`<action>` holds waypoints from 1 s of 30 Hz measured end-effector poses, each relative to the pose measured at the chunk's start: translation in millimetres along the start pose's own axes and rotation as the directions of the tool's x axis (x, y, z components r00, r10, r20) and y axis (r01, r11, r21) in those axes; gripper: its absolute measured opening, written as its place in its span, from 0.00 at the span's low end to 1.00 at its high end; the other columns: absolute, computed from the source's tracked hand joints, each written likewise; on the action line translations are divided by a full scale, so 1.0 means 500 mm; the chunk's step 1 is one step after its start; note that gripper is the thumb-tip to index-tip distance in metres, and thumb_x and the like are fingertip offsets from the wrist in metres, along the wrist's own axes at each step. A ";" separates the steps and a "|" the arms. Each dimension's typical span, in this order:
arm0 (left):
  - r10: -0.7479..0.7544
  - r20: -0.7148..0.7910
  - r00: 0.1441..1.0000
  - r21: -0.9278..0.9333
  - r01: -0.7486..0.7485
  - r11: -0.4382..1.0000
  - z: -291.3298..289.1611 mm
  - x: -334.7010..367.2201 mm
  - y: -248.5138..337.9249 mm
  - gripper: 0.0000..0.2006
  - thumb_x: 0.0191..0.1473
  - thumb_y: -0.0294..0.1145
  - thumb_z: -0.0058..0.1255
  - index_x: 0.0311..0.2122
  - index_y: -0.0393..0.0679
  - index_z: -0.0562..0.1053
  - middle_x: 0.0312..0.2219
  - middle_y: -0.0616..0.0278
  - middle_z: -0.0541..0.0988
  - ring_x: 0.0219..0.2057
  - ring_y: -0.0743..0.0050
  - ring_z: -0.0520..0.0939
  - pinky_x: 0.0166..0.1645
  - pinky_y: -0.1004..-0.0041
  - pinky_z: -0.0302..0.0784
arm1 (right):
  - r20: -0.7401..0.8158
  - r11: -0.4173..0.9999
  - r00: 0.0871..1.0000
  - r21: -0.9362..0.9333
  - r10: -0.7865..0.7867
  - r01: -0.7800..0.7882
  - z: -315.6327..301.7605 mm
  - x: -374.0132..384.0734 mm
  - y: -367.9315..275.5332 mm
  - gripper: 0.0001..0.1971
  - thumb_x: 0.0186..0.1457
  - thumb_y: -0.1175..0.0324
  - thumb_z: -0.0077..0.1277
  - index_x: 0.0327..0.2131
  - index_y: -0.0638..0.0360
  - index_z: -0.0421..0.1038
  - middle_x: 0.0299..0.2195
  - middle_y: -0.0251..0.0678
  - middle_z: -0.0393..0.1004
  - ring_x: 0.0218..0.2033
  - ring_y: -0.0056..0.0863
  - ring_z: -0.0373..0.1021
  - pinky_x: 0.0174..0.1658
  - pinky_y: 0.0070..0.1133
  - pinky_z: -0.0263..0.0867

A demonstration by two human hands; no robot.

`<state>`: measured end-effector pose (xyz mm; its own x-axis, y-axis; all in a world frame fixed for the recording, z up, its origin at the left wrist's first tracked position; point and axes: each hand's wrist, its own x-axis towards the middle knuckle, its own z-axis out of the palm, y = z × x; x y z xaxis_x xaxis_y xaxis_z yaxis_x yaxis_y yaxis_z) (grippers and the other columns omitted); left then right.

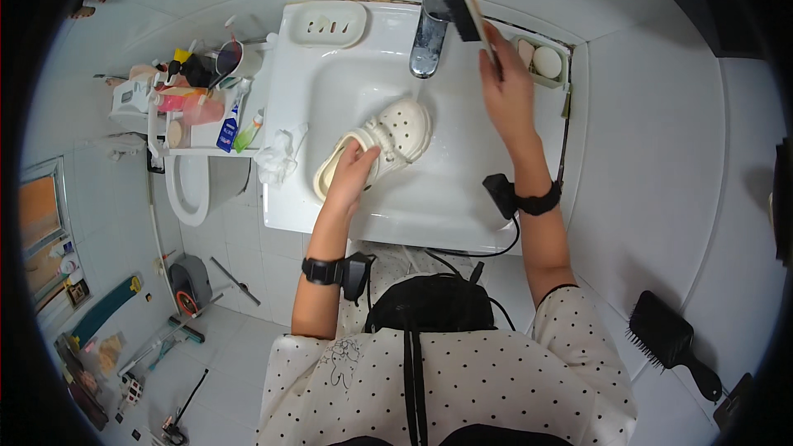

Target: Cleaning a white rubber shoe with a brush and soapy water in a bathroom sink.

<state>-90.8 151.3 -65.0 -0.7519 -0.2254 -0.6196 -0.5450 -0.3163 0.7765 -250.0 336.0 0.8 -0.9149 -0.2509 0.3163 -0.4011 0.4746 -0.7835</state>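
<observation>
A white clog (398, 126) with round holes in its toe is tilted over the sink basin (462, 173), its toe under the faucet (428, 41). Its heel end points toward me on the left. My left hand (353, 172) grips the clog near its opening, the fingers reaching inside. Up at the right of the faucet, my right hand (507, 83) is closed round a scrub brush (469, 12) with dark bristles and a pale back. The bristles face left, toward the faucet, and the brush is apart from the clog. A thin stream of water seems to run onto the toe.
A white soap dish (327, 25) sits at the sink's back left corner. At the back right, a small box (541, 62) holds soap. Crumpled white tissue (282, 154) lies on the left rim, beside a shelf (211, 150) of toiletries. A black hairbrush (663, 332) hangs at the right.
</observation>
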 end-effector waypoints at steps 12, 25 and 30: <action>-0.110 0.051 0.993 -0.273 0.120 0.954 0.043 0.111 -0.077 0.07 0.51 0.33 0.45 0.35 0.45 0.66 0.19 0.74 0.63 0.17 0.90 0.59 0.20 0.85 0.54 | -0.091 0.910 0.907 -0.108 -0.410 0.401 0.033 0.040 -0.043 0.23 0.46 0.81 0.43 0.50 0.61 0.59 0.44 0.46 0.66 0.40 0.42 0.66 0.40 0.29 0.65; 0.000 0.053 0.999 0.194 -0.011 0.981 0.071 0.150 -0.137 0.21 0.53 0.40 0.44 0.47 0.33 0.63 0.37 0.57 0.73 0.37 0.71 0.73 0.41 0.75 0.68 | 0.158 0.973 0.986 -0.232 0.047 -0.009 -0.007 -0.170 0.011 0.26 0.49 0.80 0.39 0.55 0.61 0.53 0.31 0.50 0.65 0.31 0.43 0.64 0.37 0.30 0.62; 0.146 0.110 0.983 0.669 -0.182 0.721 0.133 0.140 -0.145 0.23 0.55 0.39 0.40 0.46 0.27 0.60 0.37 0.43 0.72 0.40 0.59 0.73 0.43 0.71 0.67 | 0.271 0.844 0.850 -0.438 0.453 -0.310 0.032 -0.345 0.116 0.23 0.53 0.76 0.38 0.55 0.64 0.51 0.29 0.49 0.63 0.29 0.43 0.63 0.34 0.29 0.60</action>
<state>-128.6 219.9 -156.7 -0.8595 -0.1664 -0.4832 -0.5043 0.4295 0.7491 -114.8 393.1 -108.0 -0.9461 -0.2271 -0.2308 -0.0753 0.8476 -0.5253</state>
